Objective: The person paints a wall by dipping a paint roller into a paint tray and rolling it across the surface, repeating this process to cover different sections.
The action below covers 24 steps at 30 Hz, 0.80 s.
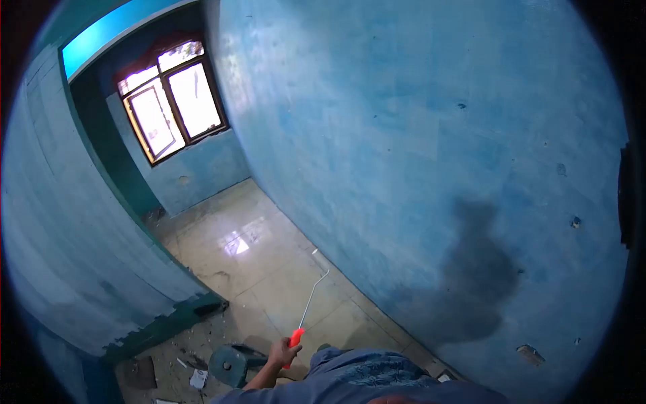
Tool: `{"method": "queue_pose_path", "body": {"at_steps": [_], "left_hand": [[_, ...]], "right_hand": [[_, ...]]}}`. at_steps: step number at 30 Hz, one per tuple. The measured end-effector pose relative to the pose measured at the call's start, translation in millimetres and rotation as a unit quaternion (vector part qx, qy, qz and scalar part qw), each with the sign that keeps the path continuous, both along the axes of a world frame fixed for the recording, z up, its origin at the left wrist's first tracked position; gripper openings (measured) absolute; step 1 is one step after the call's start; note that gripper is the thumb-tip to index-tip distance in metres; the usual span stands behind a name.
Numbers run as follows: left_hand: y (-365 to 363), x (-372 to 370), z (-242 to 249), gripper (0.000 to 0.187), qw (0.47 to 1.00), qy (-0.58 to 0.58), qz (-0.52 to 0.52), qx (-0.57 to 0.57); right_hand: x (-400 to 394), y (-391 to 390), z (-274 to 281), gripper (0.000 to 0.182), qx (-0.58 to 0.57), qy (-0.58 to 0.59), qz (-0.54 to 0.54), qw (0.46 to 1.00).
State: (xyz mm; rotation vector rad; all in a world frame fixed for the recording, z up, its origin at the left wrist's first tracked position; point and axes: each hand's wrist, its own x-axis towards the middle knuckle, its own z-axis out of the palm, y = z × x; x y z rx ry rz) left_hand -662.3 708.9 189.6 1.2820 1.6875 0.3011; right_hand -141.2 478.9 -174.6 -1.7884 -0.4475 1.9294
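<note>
My left hand (283, 353) is closed around the red-orange handle (297, 338) of a tool with a long, thin, bent metal rod (310, 301). The rod points up and away over the tiled floor, toward the foot of the blue wall. Whether anything is fitted on the rod's far end is too small to tell. Beside the hand, to its left, stands a dark green stool (231, 365). My right hand does not show; blue patterned clothing fills the bottom of the view.
A patchy blue wall (404, 168) with a shadow on it rises at the right. At the left stands a partition wall (87, 229). Debris and a white scrap (198, 378) lie on the floor (269, 296). A window (176, 101) is at the far end.
</note>
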Motion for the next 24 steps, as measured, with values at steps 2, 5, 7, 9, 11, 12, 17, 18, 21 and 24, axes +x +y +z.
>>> {"method": "queue_pose_path", "body": {"at_steps": [2,5,7,9,11,12,17,18,21,24], "left_hand": [[5.9,-14.6,-10.0,0.044,0.974,0.149,-0.081,0.151],[16.8,-4.0,46.7,0.039,0.998,0.027,-0.013,0.056],[20.7,-12.0,41.6,0.037,0.996,-0.076,0.026,0.038],[20.9,-21.4,35.4,0.033,0.966,-0.245,0.075,0.038],[23.9,-29.6,45.2,0.032,0.954,-0.278,0.110,0.026],[21.8,-37.6,48.3,0.031,0.940,-0.311,0.142,0.016],[67.0,-86.1,39.3,0.019,0.992,-0.123,0.015,0.037],[70.3,-79.8,49.9,0.020,0.990,-0.135,0.021,0.034],[76.5,-82.0,35.2,0.028,0.995,-0.037,-0.092,0.029],[87.6,-49.3,47.1,0.039,0.988,-0.023,-0.153,0.008]], "right_hand": [[-8.4,24.7,-0.7,0.034,0.081,-0.180,0.178,0.964],[-42.7,61.3,-0.2,0.030,0.211,-0.406,0.408,0.790],[-67.6,87.8,52.1,0.026,0.109,-0.318,0.246,0.909],[-81.8,111.6,122.1,0.022,-0.007,-0.220,0.066,0.973],[-102.6,128.9,191.7,0.021,-0.019,-0.268,0.114,0.957],[-73.8,104.3,118.5,0.021,-0.032,-0.260,0.113,0.958],[-106.5,109.4,64.4,0.029,0.178,-0.265,0.076,0.945],[-115.4,119.6,110.2,0.024,0.031,-0.289,0.038,0.956],[-132.2,122.0,146.2,0.018,0.008,-0.308,-0.003,0.951],[-130.6,108.6,133.2,0.017,0.011,-0.283,-0.005,0.959]]}}
